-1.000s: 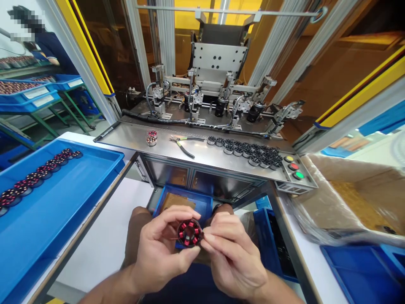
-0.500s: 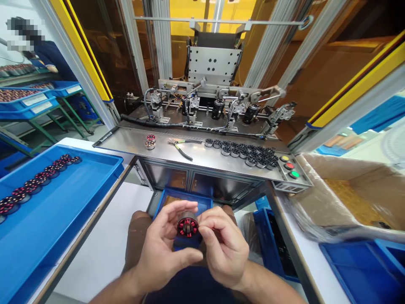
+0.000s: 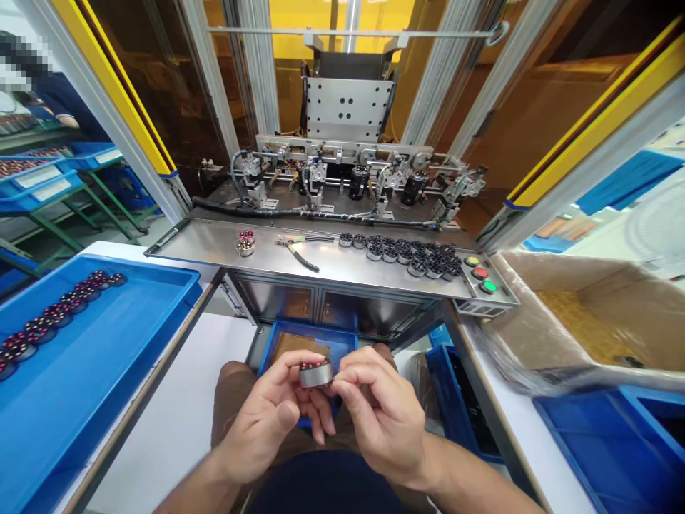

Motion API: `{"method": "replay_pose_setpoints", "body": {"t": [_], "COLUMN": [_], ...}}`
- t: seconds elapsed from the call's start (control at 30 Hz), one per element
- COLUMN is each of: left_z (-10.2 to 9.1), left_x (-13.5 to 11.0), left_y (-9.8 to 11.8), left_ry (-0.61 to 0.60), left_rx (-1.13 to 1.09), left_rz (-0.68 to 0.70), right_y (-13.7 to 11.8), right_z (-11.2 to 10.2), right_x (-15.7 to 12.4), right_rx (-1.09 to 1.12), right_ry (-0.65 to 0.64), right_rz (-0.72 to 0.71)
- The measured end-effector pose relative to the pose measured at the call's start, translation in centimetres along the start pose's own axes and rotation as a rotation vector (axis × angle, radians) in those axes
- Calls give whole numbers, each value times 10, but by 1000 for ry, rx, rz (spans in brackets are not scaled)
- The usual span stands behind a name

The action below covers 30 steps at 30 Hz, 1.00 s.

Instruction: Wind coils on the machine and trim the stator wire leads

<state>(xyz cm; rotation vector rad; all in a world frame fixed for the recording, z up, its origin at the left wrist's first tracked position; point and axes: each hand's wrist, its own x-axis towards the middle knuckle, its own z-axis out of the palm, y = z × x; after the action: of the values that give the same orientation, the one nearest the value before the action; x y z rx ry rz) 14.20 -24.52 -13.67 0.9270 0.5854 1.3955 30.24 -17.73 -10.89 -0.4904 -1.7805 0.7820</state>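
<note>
Over my lap, both hands hold one motor stator, a grey ring with red windings. Its grey side wall faces me, with the red parts along the top. My left hand is closed around its left side, one finger along the upper edge and other fingers underneath. At the right lower edge, my right hand pinches with thumb and fingertips; the exact spot it grips is hidden. On the steel bench ahead lie two copper-and-red stators, cutting pliers with dark-tipped handles and several black-topped stators.
A blue tray with a row of red stators stands at left. Behind the bench is a machine with clamps. Buttons and a plastic-lined box are at right. A blue bin sits below. Another person is far left.
The stator has turned from showing its red winding face to showing its grey side. My left fingers have shifted beneath it, the thumb drawn back. The view has moved slightly right.
</note>
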Motion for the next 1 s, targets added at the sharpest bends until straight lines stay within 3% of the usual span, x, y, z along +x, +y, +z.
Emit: {"method": "replay_pose_setpoints", "body": {"t": [0.23,0.4,0.5,0.6,0.67,0.83,1.0], "left_z": [0,5,5,4,4,9,6], "left_x": [-2,-2,0,0,0,-1,0], "left_y": [15,9,3,-1,-3,-2,0], "left_ry": [19,85,122,12,-29,52,149], "left_rx": [135,-18,-36,-43,-69,8,529], "left_rz": [120,187,88,-115,-165,-16,370], "right_y": [-1,-1,1,2,0,-2,6], "right_z": [-1,-4,-8,-13,-14,-8,1], "right_x": [5,6,6,5,5,-1,-12], "right_rx": [58,88,45,-6,-34,20,279], "right_ry": [-16,-47,-84,-113,-115,-69,-45], "right_rz": [119,53,-59,-141,-156,-45,316]}}
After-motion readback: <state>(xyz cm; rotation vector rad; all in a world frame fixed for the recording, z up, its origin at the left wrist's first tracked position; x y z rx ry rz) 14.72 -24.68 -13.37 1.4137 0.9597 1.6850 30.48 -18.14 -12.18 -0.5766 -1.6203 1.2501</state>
